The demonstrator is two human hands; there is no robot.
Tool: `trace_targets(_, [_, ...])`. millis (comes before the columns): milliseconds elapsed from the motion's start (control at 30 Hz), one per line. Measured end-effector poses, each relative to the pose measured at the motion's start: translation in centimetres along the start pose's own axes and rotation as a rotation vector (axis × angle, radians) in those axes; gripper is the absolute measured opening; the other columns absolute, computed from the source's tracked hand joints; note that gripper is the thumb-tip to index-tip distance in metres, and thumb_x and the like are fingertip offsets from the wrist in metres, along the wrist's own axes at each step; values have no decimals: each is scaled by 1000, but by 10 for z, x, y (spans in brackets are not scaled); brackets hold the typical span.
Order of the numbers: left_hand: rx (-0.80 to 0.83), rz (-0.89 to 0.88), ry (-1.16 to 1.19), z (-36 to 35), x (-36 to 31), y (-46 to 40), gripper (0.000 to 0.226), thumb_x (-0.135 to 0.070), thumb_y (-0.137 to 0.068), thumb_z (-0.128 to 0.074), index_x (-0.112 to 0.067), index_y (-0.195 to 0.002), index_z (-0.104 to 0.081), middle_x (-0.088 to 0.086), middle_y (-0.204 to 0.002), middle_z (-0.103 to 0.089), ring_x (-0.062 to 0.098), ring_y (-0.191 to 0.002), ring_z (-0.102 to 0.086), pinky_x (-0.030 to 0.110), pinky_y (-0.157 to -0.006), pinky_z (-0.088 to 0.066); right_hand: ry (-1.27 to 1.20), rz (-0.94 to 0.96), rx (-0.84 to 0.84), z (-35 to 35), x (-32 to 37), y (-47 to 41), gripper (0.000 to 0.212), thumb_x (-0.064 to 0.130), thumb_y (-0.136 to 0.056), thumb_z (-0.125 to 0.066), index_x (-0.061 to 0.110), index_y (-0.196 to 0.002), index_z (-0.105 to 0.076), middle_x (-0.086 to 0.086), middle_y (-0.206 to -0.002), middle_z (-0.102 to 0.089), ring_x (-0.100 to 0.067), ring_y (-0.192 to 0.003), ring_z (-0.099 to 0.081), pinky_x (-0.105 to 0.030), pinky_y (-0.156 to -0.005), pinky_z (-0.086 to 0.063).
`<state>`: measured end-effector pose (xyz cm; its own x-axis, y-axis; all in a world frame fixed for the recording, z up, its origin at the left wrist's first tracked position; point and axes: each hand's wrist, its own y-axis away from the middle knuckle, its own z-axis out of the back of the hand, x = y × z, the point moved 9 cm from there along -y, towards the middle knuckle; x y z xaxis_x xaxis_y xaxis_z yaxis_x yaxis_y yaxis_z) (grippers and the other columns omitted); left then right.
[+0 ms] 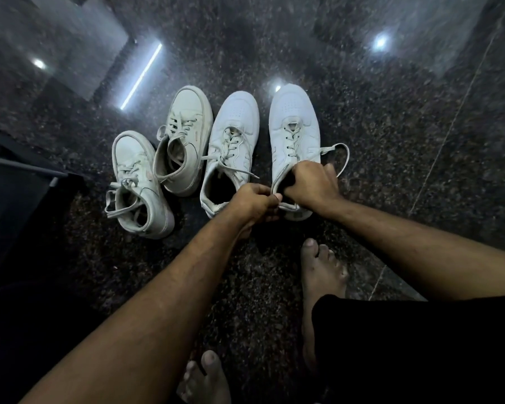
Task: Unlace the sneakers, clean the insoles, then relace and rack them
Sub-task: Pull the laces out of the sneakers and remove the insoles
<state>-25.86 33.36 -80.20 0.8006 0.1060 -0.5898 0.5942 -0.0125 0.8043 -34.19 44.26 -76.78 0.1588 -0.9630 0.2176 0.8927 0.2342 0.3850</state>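
Note:
Several white sneakers stand in a row on the dark floor, toes pointing away from me. The rightmost sneaker point(293, 126) has its lace ends loose, one looping out to the right point(343, 154). My right hand point(311, 185) reaches into its opening and grips the collar and tongue. My left hand point(255, 201) pinches the rim of the same sneaker at its heel side. Beside it stands a second white sneaker point(231, 141) with untied laces. Two cream sneakers point(187, 135) point(139, 182) sit further left, laces slack.
The floor is polished dark speckled stone point(391, 141) with light reflections. A dark piece of furniture or rack with a metal bar point(24, 167) stands at the left edge. My bare feet point(322, 266) point(206, 380) rest on the floor near me.

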Motion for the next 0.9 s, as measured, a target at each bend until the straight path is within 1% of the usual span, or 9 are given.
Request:
trace_targets(133, [1, -11, -3, 1, 0, -2, 10, -2, -97, -61, 2, -105, -56, 28, -96, -61, 24, -68, -62, 27, -55, -59, -30, -32, -8, -1, 0, -1, 30, 47, -73, -65, 17, -76, -65, -6, -85, -70, -28, -91, -63, -39, -83, -33])
trace_targets(267, [6, -31, -8, 1, -2, 0, 9, -3, -97, -61, -3, -107, -60, 20, -94, -64, 25, -69, -62, 28, -58, -59, -169, -41, 126, -2, -6, -3, 37, 49, -73, -69, 19, -59, -53, 3, -63, -56, -21, -75, -55, -36, -77, -34])
trace_targets(367, [13, -44, 2, 1, -3, 1, 8, -2, -97, -61, -5, -105, -60, 12, -88, -63, 19, -63, -62, 26, -55, -59, -565, 19, 271, 1, -12, -4, 31, 34, -80, -68, 7, -67, -64, -3, -63, -63, -14, -63, -57, -35, -63, -48])
trace_targets(500, [-6, -103, -80, 0, -10, 1, 35, 0, -92, -68, -2, -125, -55, 20, -104, -62, 30, -74, -64, 34, -58, -60, -913, 12, 436, 7, -27, 0, 18, 10, -91, -58, -1, -80, -67, -2, -62, -61, -7, -55, -53, -21, -53, -42])
trace_targets(600, [-67, -189, -313, -2, -19, 1, 36, -20, -72, -78, -27, -106, -67, 12, -103, -74, 33, -91, -72, 51, -77, -61, -1012, 51, 518, 7, -26, 5, 26, 5, -93, -55, 9, -68, -62, -3, -62, -59, -10, -58, -52, -26, -58, -41])
trace_targets(667, [-130, -220, -429, -1, -18, -4, 37, -34, -60, -70, -25, -96, -69, 5, -92, -76, 29, -87, -73, 48, -78, -61, -1051, 32, 536, 11, -22, 8, 36, 4, -96, -51, 12, -62, -58, 4, -56, -59, -6, -53, -51, -21, -55, -41])
trace_targets(733, [-197, -274, -582, -6, -32, 7, 25, -27, -69, -69, -15, -91, -68, 3, -83, -74, 25, -82, -71, 35, -74, -58, -1054, -22, 501, 16, -18, 7, 38, 9, -97, -48, 14, -61, -57, 6, -53, -58, -4, -49, -52, -19, -49, -41])
trace_targets(800, [-255, -318, -671, -7, -40, 12, 19, -22, -77, -73, -12, -92, -69, 3, -84, -73, 22, -82, -69, 37, -76, -56, -1083, -145, 457, 17, -16, 6, 32, 19, -97, -49, 14, -67, -60, 2, -58, -59, -8, -52, -54, -18, -47, -41])
trace_targets(900, [-248, -361, -720, -10, -47, 14, 38, -33, -76, -83, -12, -101, -63, 3, -93, -71, 20, -85, -64, 33, -74, -49, -1327, -346, 550, 11, -9, 16, 30, 19, -95, -44, 14, -67, -53, 2, -48, -50, -8, -38, -44, -13, -38, -35])
